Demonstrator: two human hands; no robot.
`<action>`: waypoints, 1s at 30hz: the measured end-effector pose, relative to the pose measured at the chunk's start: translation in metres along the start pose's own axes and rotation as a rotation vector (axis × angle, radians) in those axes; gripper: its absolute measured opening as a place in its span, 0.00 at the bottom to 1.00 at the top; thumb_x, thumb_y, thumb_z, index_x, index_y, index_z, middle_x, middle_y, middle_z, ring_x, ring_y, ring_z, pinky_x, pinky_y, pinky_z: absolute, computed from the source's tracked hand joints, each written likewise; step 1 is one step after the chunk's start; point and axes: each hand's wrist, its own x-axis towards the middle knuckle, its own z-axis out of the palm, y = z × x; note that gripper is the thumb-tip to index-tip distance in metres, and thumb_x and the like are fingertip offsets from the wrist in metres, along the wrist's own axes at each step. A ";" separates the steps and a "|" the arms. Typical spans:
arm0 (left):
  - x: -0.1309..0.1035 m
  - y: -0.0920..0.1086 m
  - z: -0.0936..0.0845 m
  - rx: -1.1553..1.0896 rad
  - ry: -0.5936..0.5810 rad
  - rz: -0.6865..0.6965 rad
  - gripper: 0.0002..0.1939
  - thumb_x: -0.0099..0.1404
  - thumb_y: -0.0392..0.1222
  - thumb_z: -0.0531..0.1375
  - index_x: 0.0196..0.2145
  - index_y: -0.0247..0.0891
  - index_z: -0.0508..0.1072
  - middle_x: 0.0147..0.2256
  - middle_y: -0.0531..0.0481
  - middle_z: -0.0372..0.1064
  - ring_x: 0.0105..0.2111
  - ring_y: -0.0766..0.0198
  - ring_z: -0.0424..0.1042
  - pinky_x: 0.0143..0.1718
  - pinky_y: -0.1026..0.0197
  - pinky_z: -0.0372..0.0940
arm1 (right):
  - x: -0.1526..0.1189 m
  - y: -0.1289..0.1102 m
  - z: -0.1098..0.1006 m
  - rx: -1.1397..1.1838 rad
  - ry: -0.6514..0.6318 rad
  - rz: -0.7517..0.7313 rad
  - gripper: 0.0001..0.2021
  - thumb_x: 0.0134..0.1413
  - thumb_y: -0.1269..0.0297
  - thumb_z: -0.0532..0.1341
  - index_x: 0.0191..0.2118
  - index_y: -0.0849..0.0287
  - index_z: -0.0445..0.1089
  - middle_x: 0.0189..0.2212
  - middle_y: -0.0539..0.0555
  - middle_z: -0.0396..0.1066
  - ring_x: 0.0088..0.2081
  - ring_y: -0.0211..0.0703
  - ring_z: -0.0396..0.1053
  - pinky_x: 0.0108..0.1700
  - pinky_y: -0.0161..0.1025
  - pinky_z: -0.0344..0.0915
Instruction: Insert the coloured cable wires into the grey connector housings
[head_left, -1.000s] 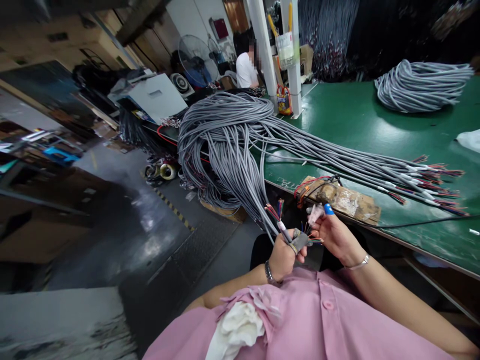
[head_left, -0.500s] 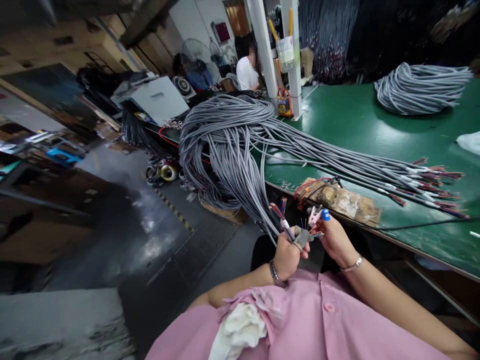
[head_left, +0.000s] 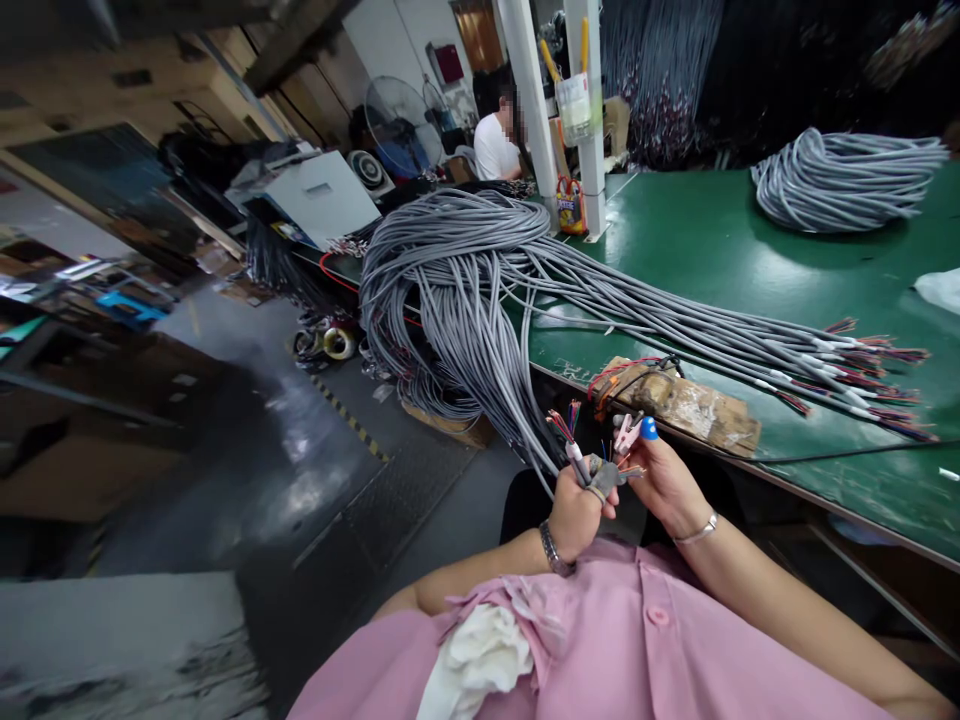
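Observation:
My left hand (head_left: pixel 576 515) is closed around the end of a grey cable (head_left: pixel 576 458), whose stripped end fans out in red, blue and other coloured wires (head_left: pixel 564 424). Grey covers (head_left: pixel 602 478) wrap its thumb and finger. Close beside it, my right hand (head_left: pixel 667 485) is closed, a blue cover (head_left: pixel 649 429) on its thumb. Between that thumb and the fingers is a small pink clip-like tool (head_left: pixel 628 434). Thin bare-tipped wires (head_left: pixel 630 472) stick out between both hands. A large bundle of grey cables (head_left: pixel 457 250) hangs over the bench edge just beyond.
On the green bench (head_left: pixel 690 230) lie cable ends with coloured wires (head_left: pixel 885 385), a coiled grey cable bundle (head_left: pixel 847 180) and a wooden block (head_left: pixel 682 405) at the front edge. A white post (head_left: pixel 592 130) rises behind. Farther back sits another person (head_left: pixel 495 145) near a fan (head_left: pixel 401 125).
Both hands stay close together over the cable end. My right hand and the pink tool have shifted very slightly left; the coloured wires in my left hand have tipped slightly right.

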 end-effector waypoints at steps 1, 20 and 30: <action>0.000 0.000 0.000 -0.004 0.003 0.000 0.20 0.60 0.56 0.59 0.25 0.34 0.68 0.19 0.54 0.64 0.14 0.74 0.61 0.17 0.69 0.56 | -0.001 0.000 0.000 0.010 0.002 0.008 0.18 0.47 0.45 0.65 0.32 0.56 0.74 0.26 0.50 0.71 0.25 0.39 0.64 0.27 0.37 0.61; -0.007 0.014 -0.008 0.022 0.044 0.139 0.18 0.62 0.54 0.58 0.25 0.35 0.68 0.19 0.54 0.64 0.16 0.72 0.62 0.18 0.68 0.57 | -0.006 -0.008 -0.008 -0.193 0.006 -0.053 0.13 0.52 0.51 0.63 0.31 0.57 0.73 0.25 0.50 0.70 0.25 0.37 0.63 0.28 0.35 0.60; 0.001 0.014 -0.003 0.086 0.039 0.167 0.19 0.63 0.52 0.58 0.22 0.34 0.67 0.19 0.53 0.64 0.16 0.72 0.63 0.19 0.68 0.58 | -0.001 -0.004 -0.008 -0.146 -0.042 -0.044 0.19 0.53 0.44 0.59 0.32 0.57 0.75 0.25 0.52 0.71 0.26 0.38 0.63 0.29 0.36 0.60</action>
